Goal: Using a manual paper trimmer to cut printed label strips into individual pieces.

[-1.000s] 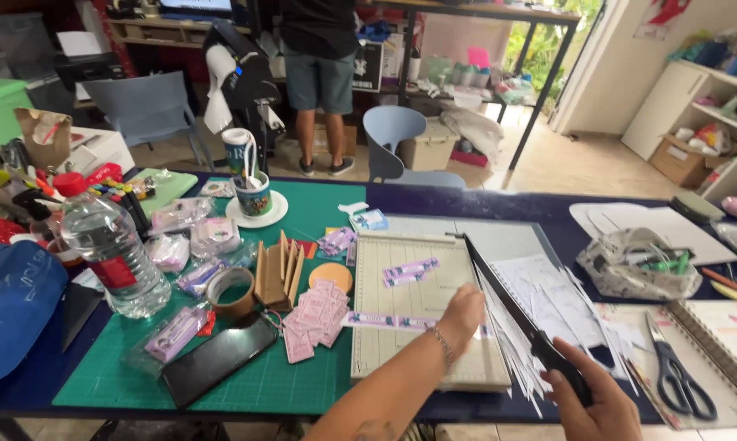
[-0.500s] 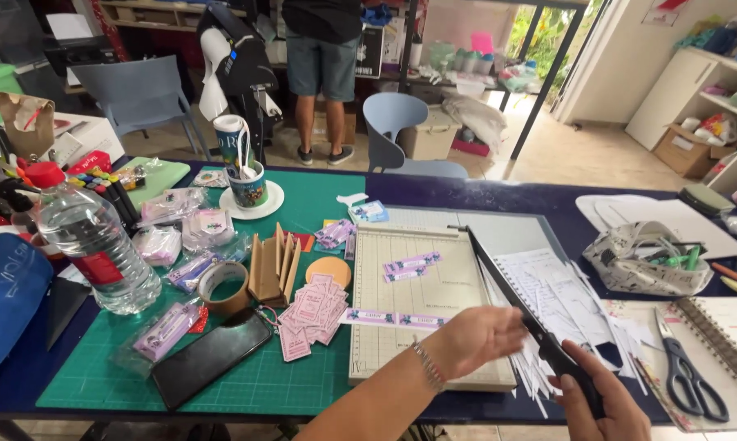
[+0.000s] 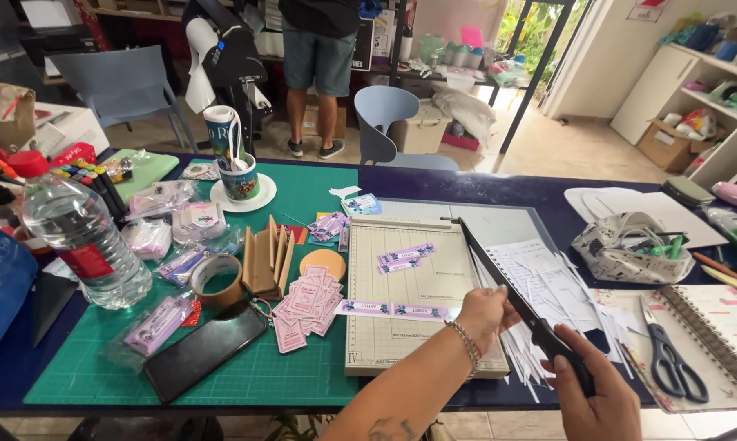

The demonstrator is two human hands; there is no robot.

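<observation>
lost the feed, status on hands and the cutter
Right hand grips cutter blade handle, blade raised. Left hand on printed strip at cutting board. Paper offcuts under blade.

Craft workshop: cutting mat, paper trimmer, scissors.

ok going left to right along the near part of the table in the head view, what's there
water bottle → tape roll → black phone → pink tags → left hand → right hand on the cutter handle → scissors
</observation>
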